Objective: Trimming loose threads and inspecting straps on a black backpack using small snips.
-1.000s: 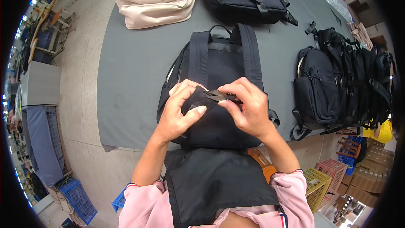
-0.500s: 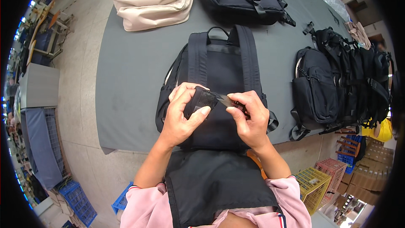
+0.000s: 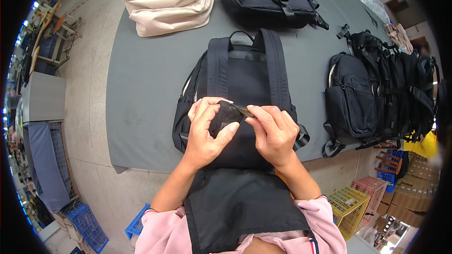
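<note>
A black backpack [image 3: 249,75] lies on the table with its shoulder straps facing up. Over its lower part, my left hand [image 3: 207,129] is closed on the end of a black strap [image 3: 226,116], pinched between thumb and fingers. My right hand [image 3: 275,131] grips thread snips [image 3: 243,111], whose metal blades touch or nearly touch the strap end. Most of the snips' body is hidden in my right fingers. The strap's other end is hidden behind my left hand.
The grey-covered table [image 3: 146,89] also bears a cream bag [image 3: 169,4] at far left, another black backpack [image 3: 268,0] at the back and several upright black backpacks [image 3: 353,94] at right. Beside the table stand a yellow crate [image 3: 347,207] and a blue crate [image 3: 87,223].
My right hand has turned and closed further round the snips, so less of them shows. The blades stay at the strap end. My left hand has hardly moved.
</note>
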### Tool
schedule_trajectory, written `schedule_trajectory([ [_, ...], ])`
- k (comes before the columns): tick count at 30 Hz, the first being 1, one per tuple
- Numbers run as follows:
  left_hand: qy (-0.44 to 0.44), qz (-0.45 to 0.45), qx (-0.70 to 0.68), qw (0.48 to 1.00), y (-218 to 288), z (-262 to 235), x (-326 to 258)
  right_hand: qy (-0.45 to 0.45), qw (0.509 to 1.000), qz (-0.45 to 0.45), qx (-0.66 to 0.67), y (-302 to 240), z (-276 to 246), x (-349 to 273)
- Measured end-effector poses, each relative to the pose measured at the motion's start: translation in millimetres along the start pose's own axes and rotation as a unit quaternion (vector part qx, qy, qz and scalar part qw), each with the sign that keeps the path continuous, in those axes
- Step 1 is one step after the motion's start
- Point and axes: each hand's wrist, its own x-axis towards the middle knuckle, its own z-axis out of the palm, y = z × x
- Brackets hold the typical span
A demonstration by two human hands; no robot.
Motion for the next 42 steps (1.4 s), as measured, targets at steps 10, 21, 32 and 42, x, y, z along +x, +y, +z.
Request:
schedule_trajectory([
  [10, 0.047, -0.1, -0.147, 0.983, 10, -9, -9, 0.006, 0.986, 0.084, 0.146, -11, -3, 4],
  [21, -0.015, -0.399, -0.716, 0.572, -21, -27, -84, -0.258, 0.645, 0.452, 0.56, -35, 49, -8],
  [32, -0.039, 0.006, 0.134, 0.99, 5, -9, -59, 0.011, 0.793, 0.35, 0.499, -36, 48, -2],
  [42, -0.096, 0.113, 0.065, 0.987, -6, -16, -14, -0.146, 0.733, 0.469, 0.47, -2, 24, -5],
])
